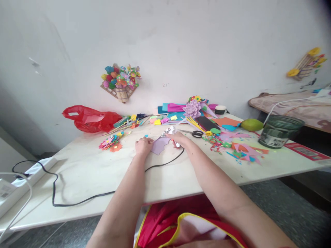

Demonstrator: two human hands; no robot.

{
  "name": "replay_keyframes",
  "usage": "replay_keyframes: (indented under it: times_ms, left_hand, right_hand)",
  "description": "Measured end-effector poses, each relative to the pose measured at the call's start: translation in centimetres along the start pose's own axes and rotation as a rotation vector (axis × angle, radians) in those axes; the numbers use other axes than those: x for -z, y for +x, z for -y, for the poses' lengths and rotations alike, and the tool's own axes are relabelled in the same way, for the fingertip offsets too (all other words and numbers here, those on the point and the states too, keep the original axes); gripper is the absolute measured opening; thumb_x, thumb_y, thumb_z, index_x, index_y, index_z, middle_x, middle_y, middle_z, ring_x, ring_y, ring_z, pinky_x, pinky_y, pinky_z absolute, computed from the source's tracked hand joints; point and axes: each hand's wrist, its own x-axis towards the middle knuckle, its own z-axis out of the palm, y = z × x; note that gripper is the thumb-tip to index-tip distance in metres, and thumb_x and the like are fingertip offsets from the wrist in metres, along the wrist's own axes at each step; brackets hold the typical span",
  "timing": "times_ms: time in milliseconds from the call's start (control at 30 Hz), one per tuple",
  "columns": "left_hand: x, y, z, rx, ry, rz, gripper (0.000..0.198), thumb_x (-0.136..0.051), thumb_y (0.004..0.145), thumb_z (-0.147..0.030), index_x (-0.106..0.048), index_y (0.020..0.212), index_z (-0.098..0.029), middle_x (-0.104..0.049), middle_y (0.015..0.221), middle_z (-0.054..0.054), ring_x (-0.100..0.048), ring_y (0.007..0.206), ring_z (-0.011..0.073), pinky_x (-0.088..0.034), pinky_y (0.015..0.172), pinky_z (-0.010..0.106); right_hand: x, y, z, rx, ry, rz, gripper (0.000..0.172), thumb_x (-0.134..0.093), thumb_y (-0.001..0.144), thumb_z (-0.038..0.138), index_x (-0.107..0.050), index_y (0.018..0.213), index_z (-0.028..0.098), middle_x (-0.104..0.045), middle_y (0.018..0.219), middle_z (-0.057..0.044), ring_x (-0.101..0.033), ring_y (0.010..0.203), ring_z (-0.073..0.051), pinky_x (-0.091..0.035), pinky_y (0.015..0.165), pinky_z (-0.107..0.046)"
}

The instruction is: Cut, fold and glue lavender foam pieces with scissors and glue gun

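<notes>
**craftwatch:** White table (85, 172) against a plain white wall, scraps everywhere. What are the hands doing on your feed?

**rig_op:** From where I sit, the left hand (143, 144) has its fingers bent down on the left edge of a lilac foam piece (159, 146), holding it to the table around the middle. The right hand (181, 139) is clenched around a small white glue gun (171, 131), just beside the piece's far right edge. I can't tell if the nozzle touches it.

**craftwatch:** That black line?

**rig_op:** That's the gun's black cord (103, 195). It runs from the right hand toward the near left edge of the table.

**craftwatch:** And around them?

**rig_op:** 1 pair of scissors (197, 133) lies just right of the right hand. Left of the hands there's a pile of foam flowers (111, 143), with a red plastic bag (89, 119) further back. Far right I see a green fruit (252, 124) next to a dark glass jar (279, 131). A flower basket (121, 82) hangs on the wall.
</notes>
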Motion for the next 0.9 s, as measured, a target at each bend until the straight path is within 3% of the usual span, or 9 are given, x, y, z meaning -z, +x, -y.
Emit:
replay_keyframes:
  times_ms: [267,467,900]
  left_hand:
    - [1.7,-0.1,0.9,0.132,-0.027,0.143,0.019,-0.054,0.064,-0.03,-0.065,0.079,-0.028,-0.066,0.096,0.002,-0.055,0.098,0.0232,-0.032,0.088,0.04]
    - [1.6,-0.2,0.6,0.122,-0.039,0.111,0.018,-0.053,0.064,-0.028,-0.066,0.078,-0.027,-0.067,0.093,0.001,-0.056,0.096,0.022,-0.033,0.089,0.038]
    - [1.4,-0.5,-0.1,0.107,-0.066,0.089,0.019,-0.053,0.067,-0.031,-0.067,0.079,-0.027,-0.068,0.092,0.001,-0.058,0.093,0.0201,-0.033,0.089,0.034]
  right_hand:
    - [0.1,1.0,-0.5,-0.014,0.001,-0.057,0.048,-0.057,0.066,0.062,-0.048,0.068,0.014,-0.045,0.041,0.004,-0.049,0.035,-0.011,-0.038,0.032,-0.019]
    - [0.2,1.3,-0.7,-0.024,0.049,-0.063,0.042,-0.053,0.074,0.055,-0.05,0.068,0.014,-0.051,0.045,0.001,-0.045,0.033,-0.007,-0.039,0.035,-0.018]
    - [0.1,1.5,-0.9,0.004,0.044,-0.032,0.048,-0.054,0.068,0.062,-0.05,0.071,0.014,-0.052,0.048,0.001,-0.046,0.033,-0.008,-0.038,0.034,-0.02]
